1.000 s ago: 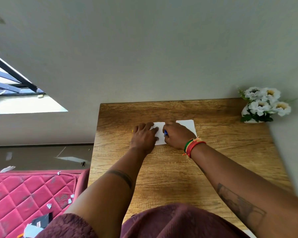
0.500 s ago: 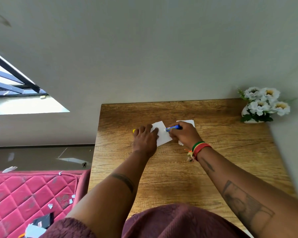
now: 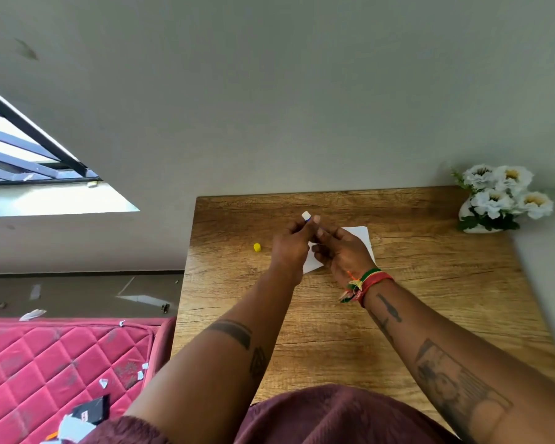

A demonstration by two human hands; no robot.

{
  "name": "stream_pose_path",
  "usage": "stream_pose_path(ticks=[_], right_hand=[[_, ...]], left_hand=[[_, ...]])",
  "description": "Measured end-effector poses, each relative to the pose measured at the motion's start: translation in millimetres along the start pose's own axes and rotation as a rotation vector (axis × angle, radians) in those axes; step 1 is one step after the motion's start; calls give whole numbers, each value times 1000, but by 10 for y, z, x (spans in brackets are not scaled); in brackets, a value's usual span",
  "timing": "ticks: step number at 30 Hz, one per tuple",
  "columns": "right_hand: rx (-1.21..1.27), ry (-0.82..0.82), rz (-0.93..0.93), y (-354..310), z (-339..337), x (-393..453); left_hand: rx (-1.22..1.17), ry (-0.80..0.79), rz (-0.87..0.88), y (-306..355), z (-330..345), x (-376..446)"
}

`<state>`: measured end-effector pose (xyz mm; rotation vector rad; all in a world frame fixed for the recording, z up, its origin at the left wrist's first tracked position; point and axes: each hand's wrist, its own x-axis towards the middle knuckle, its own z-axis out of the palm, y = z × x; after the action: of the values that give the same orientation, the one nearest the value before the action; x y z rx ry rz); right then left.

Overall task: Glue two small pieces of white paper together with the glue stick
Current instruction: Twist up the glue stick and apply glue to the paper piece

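small blue glue stick (image 3: 307,217) with white tip, held up over wooden table (image 3: 430,283) in left hand (image 3: 290,248), right hand (image 3: 342,253) pinching its base.
better to wind out little glue, then rub evenly on white paper pieces (image 3: 359,238) lying flat under hands; yellow cap (image 3: 257,247) kept near.

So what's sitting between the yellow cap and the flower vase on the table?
In the head view, between the yellow cap and the flower vase are both hands, raised together on the glue stick, over the white paper.

Single head view, wide-angle, looking forward-down over wooden table (image 3: 430,315) toward wall (image 3: 302,91); table near.
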<state>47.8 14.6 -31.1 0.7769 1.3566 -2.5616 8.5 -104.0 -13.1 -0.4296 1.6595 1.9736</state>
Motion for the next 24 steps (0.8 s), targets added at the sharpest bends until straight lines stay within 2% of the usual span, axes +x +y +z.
stream_pose_path(ticks=[7, 12, 17, 21, 24], right_hand=[[223, 29, -11, 15, 88, 29], [39, 63, -39, 29, 61, 38], [-228, 194, -9, 19, 80, 74], [-56, 147, 51, 8, 79, 86], [61, 64, 1, 9, 61, 76]], left_hand=[[-44, 60, -44, 78, 58, 75], [-45, 72, -70, 112, 57, 44], [-50, 27, -75, 107, 58, 54], [-18, 59, -70, 136, 62, 48], [-17, 117, -46, 120, 38, 72]])
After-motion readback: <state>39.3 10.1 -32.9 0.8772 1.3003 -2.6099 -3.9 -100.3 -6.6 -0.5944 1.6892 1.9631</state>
